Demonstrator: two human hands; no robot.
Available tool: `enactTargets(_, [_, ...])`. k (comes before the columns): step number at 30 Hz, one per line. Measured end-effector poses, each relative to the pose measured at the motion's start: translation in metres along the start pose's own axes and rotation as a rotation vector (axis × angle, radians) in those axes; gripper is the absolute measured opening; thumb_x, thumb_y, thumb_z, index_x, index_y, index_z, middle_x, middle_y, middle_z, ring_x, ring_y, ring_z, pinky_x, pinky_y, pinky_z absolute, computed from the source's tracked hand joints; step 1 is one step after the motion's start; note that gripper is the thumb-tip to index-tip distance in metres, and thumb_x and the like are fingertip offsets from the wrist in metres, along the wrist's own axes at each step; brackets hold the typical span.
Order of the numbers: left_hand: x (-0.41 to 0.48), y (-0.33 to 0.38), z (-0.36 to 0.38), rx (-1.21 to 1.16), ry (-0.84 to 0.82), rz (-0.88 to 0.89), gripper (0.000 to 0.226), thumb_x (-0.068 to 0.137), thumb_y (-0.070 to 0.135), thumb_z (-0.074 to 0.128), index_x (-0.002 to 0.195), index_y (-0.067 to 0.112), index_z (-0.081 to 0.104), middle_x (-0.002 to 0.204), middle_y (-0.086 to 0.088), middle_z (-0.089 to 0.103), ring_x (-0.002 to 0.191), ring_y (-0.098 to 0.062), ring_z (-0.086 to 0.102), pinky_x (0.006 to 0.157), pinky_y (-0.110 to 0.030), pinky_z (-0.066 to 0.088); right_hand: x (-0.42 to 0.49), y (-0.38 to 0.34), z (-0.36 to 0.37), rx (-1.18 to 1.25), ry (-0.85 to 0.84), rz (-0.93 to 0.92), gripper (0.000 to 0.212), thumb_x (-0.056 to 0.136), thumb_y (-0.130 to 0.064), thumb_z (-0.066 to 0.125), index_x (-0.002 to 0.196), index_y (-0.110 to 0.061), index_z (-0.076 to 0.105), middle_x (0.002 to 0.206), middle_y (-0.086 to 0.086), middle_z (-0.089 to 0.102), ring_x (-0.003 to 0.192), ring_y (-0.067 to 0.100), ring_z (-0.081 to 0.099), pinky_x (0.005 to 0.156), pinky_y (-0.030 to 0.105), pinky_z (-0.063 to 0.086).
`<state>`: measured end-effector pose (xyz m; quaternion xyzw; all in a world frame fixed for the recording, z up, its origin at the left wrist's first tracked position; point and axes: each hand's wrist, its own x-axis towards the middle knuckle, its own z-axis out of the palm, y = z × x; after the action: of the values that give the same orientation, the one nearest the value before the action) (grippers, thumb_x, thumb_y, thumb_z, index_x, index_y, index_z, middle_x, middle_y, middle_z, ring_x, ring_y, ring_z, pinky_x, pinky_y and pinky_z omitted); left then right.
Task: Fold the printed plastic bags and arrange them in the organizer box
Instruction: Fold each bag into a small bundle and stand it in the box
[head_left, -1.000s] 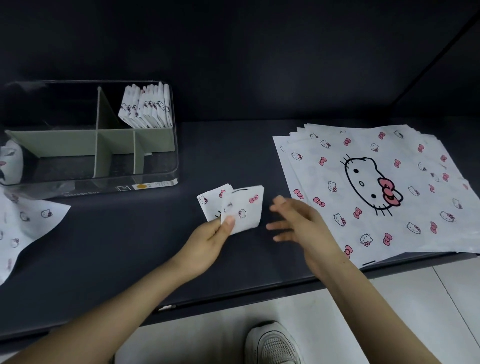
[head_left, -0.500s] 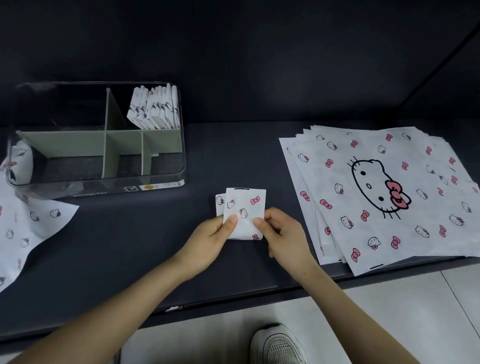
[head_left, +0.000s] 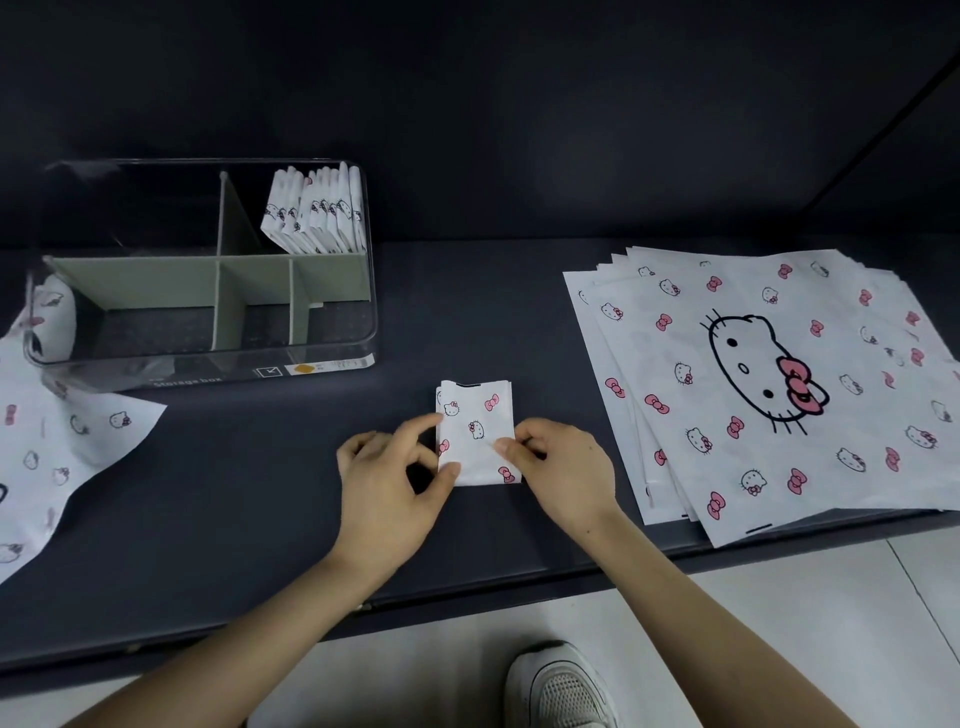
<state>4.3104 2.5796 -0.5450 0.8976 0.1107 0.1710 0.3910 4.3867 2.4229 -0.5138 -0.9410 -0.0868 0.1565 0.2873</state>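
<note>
A small folded printed bag (head_left: 475, 431), white with cat faces and pink bows, lies on the dark table in the middle. My left hand (head_left: 389, 483) pinches its left edge between thumb and forefinger. My right hand (head_left: 558, 467) pinches its right edge with curled fingers. A clear organizer box (head_left: 332, 358) with grey-green dividers stands at the back left. Several folded bags (head_left: 317, 213) stand upright in its rear right compartment. A stack of flat printed bags (head_left: 769, 384) lies at the right.
Another unfolded printed bag (head_left: 62, 441) lies at the left, partly under the box's left end. The table's front edge (head_left: 467, 597) runs just below my wrists, with a tiled floor and a white shoe (head_left: 563, 686) beneath.
My right hand came in from the right and took the folded bag's right edge. The loose flap at the left has been closed, so the bag is now a narrower, neater rectangle.
</note>
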Motion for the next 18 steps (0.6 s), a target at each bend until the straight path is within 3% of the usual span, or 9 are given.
enactTargets(6, [0.004,-0.003,0.001,0.152,0.007,0.038,0.041,0.072,0.05,0.051,0.105,0.027,0.062,0.057,0.021,0.051,0.065,-0.008,0.054,0.083,-0.022,0.021,0.004,-0.004,-0.003,-0.046,-0.028,0.028,0.022,0.092,-0.042,0.056,0.078,-0.026,0.056,0.066,-0.01,0.058,0.069,0.013,0.056,0.054,0.02,0.036])
enactTargets(8, [0.007,-0.006,0.001,0.266,0.02,0.057,0.047,0.069,0.053,0.051,0.106,0.027,0.063,0.065,0.016,0.043,0.066,-0.015,0.052,0.078,-0.028,0.025,0.005,-0.004,-0.003,-0.045,-0.046,0.037,0.023,0.092,-0.041,0.056,0.075,-0.025,0.056,0.062,-0.009,0.055,0.067,0.014,0.054,0.053,0.021,0.035])
enactTargets(10, [0.012,-0.01,-0.001,0.359,0.015,0.153,0.055,0.069,0.053,0.052,0.113,0.022,0.062,0.084,0.005,0.05,0.081,-0.023,0.054,0.088,-0.035,0.028,0.007,-0.004,-0.004,-0.052,-0.059,0.043,0.028,0.091,-0.041,0.056,0.071,-0.022,0.055,0.062,-0.006,0.055,0.064,0.015,0.052,0.052,0.023,0.034])
enactTargets(12, [0.021,-0.013,-0.004,0.382,-0.057,0.377,0.058,0.073,0.044,0.054,0.125,0.019,0.056,0.118,-0.004,0.052,0.112,-0.027,0.05,0.109,-0.044,0.02,0.009,-0.004,-0.005,-0.06,-0.065,0.04,0.035,0.091,-0.041,0.057,0.065,-0.017,0.052,0.058,-0.003,0.05,0.057,0.015,0.046,0.05,0.025,0.031])
enactTargets(14, [0.031,-0.013,-0.008,0.432,-0.209,0.599,0.06,0.079,0.034,0.052,0.136,0.017,0.05,0.147,-0.008,0.04,0.139,-0.028,0.031,0.117,-0.053,0.008,0.01,-0.004,-0.005,-0.045,-0.072,0.036,0.037,0.09,-0.04,0.058,0.069,-0.01,0.057,0.058,-0.002,0.048,0.057,0.016,0.043,0.05,0.026,0.03])
enactTargets(18, [0.045,-0.021,-0.011,0.585,-0.457,0.773,0.059,0.091,0.034,0.039,0.146,0.013,0.038,0.157,-0.006,0.025,0.147,-0.024,0.015,0.118,-0.05,0.006,0.01,-0.003,-0.005,-0.034,-0.089,0.029,0.036,0.09,-0.041,0.059,0.075,-0.009,0.062,0.056,-0.004,0.046,0.057,0.015,0.045,0.05,0.025,0.03])
